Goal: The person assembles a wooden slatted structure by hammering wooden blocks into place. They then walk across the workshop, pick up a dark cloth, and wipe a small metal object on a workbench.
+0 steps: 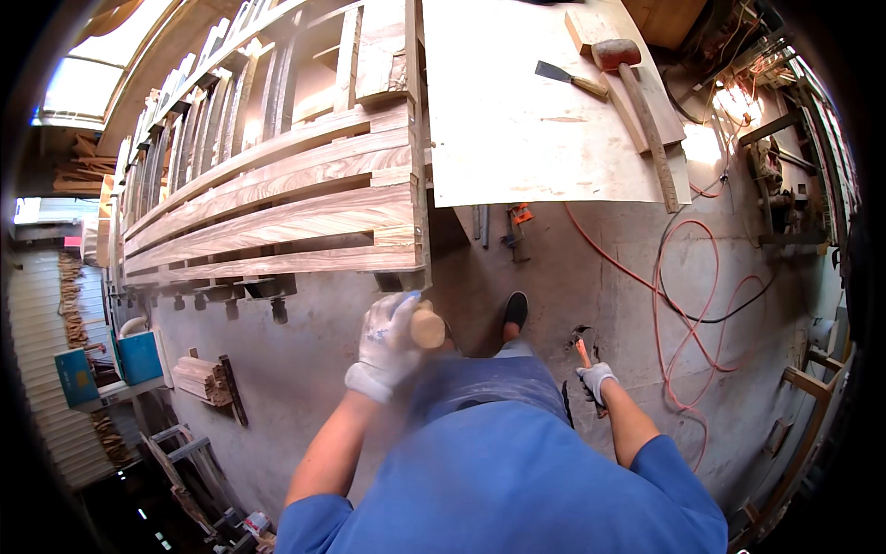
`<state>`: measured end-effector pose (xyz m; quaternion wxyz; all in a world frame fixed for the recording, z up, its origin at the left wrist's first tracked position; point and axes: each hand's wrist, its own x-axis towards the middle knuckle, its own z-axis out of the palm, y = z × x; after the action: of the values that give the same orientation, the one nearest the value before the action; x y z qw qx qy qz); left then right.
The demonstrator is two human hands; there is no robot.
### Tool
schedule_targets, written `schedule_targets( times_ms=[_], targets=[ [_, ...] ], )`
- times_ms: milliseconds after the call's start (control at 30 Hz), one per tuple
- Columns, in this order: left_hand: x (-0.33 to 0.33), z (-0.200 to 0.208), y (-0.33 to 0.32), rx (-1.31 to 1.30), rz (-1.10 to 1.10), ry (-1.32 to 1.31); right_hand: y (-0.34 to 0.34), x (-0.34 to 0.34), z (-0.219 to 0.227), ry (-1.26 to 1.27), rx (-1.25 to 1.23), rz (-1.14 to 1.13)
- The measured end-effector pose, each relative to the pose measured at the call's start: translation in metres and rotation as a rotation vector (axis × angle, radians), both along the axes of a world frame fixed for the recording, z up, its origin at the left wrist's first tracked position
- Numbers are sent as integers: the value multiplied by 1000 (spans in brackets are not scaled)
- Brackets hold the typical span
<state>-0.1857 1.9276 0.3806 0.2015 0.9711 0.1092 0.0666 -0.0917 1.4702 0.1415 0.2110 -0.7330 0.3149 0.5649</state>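
The rack (pixel 323 215) looks mostly assembled from here, though I can't tell what's left, and near it the left hand (pixel 388 334) has fingers curled round a wood piece (pixel 427 329) while the right hand (pixel 597 379) closes round a tool (pixel 582 352) held low.

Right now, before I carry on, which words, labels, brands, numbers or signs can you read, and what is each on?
No text is readable in this view.
Outer blue panel, far left: any marking is too small to read.
Pink patch, far left: too small to tell if it bears text.
Gloved left hand: bluish marks, too blurred to tell whether they are print.
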Motion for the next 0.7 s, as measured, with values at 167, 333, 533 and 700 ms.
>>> schedule_targets(
  times_ms=[167, 333, 533, 700],
  targets=[
    [-2, 14, 5, -57, -66, 57, 4, -5, 5, 35, 3, 25],
    [10, -27, -19, -110, 119, -179, 10, -8, 12, 44, 12, 82],
    [0, -46, -23, -117, 191, -201, 15, 5, 12, 47, 34, 135],
    [-63, -63, -41, -95, 253, 33, 19, 20, 0, 20, 5, 203]
  ],
)
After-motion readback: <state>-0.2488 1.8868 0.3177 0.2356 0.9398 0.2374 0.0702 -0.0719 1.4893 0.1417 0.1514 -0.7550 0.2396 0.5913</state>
